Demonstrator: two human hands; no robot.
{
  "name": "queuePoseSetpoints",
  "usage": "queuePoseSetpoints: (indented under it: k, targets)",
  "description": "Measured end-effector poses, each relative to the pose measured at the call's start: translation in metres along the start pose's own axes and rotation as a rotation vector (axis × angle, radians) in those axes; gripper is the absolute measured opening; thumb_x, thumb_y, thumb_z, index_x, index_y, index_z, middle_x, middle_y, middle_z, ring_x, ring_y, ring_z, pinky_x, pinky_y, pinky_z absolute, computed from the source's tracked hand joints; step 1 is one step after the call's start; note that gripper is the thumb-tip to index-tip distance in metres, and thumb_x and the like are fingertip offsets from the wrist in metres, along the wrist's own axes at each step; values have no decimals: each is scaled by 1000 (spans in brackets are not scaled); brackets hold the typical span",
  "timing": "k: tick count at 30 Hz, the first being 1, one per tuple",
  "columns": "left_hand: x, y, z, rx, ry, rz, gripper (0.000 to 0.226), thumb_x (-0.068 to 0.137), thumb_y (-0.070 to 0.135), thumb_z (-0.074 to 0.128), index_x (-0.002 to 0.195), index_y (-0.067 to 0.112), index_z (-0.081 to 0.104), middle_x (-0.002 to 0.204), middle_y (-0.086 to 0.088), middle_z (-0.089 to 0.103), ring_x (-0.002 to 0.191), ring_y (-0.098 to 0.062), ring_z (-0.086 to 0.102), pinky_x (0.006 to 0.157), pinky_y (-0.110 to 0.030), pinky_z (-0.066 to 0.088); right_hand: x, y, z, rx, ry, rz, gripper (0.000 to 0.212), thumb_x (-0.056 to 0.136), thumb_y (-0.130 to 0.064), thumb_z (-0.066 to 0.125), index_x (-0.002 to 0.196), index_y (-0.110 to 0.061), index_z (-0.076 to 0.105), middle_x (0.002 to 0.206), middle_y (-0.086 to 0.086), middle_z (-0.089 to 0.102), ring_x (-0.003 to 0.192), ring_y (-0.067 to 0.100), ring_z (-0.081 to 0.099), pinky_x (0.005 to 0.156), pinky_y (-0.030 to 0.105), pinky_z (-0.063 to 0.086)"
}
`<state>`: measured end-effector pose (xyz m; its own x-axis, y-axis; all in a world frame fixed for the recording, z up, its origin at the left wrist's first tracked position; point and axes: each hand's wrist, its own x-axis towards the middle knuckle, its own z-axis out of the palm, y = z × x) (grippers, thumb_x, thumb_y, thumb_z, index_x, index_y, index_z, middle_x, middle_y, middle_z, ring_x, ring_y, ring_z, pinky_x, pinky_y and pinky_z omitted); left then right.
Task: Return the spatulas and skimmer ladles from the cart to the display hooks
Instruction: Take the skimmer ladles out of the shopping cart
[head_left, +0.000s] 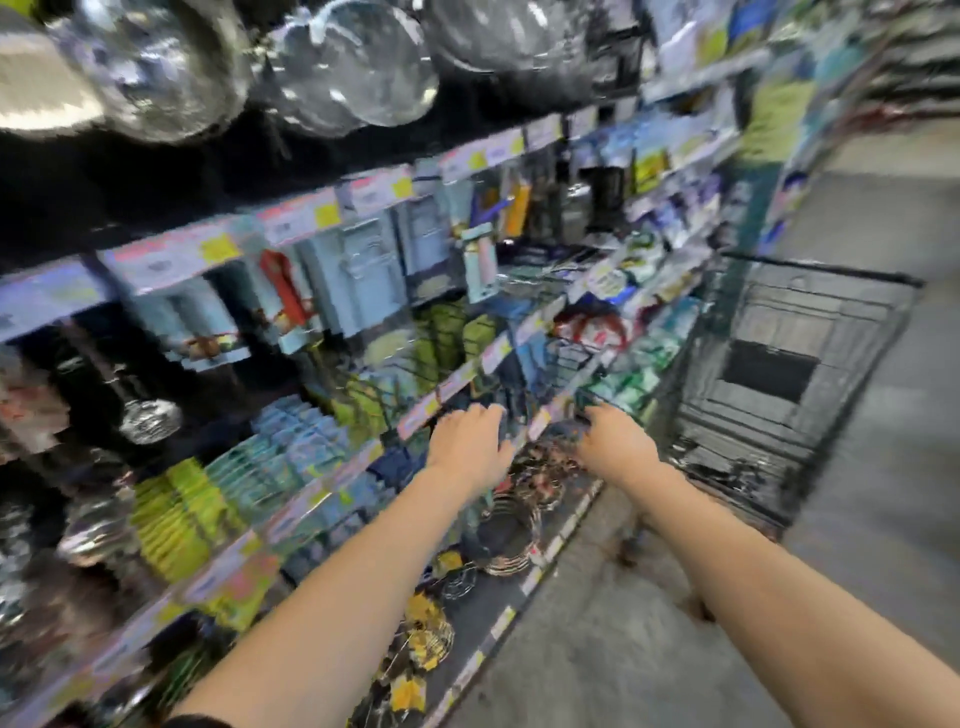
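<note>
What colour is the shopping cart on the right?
Black wire cart, seen in the head view.

Pretty blurry, but the left hand (470, 449) and right hand (613, 447) reach at the shelving (311, 213) left of the black wire cart (810, 322), with the right hand nearer it.

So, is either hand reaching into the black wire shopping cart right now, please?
No, the left hand and right hand both stretch toward the label-lined shelf edge, left of the black wire shopping cart.

Left hand (467, 448), right hand (615, 444), both outstretched
</note>
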<state>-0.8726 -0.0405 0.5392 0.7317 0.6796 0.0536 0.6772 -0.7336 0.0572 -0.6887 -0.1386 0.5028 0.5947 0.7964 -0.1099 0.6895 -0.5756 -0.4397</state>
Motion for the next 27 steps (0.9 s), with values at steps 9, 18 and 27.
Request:
queuePoseSetpoints:
  k: [9, 18, 27]
  targets:
    - [138, 176, 56, -19, -125, 251, 45, 103, 42, 51, 142, 20, 50, 134, -8, 62, 118, -31, 63, 97, -45, 53, 37, 176, -65, -66, 39, 199, 40, 96, -24, 55, 133, -10, 58, 139, 13, 61, 130, 33, 58, 100, 39, 49]
    - [244, 308, 117, 10, -225, 389, 46, 101, 43, 52, 141, 20, 52, 132, -9, 63, 119, -34, 64, 100, -45, 52, 81, 329, -81, -26, -2, 416, 36, 91, -22, 55, 125, -12, 63, 128, 14, 69, 117, 37, 67, 96, 43, 57]
    - [364, 344, 197, 64, -358, 440, 40, 101, 40, 51, 132, 16, 54, 129, -13, 63, 118, -37, 63, 98, -46, 49, 187, 414, -64, -7, -128, 505, 49, 93, -27, 56, 141, -16, 56, 140, 10, 62, 123, 32, 63, 101, 45, 56]
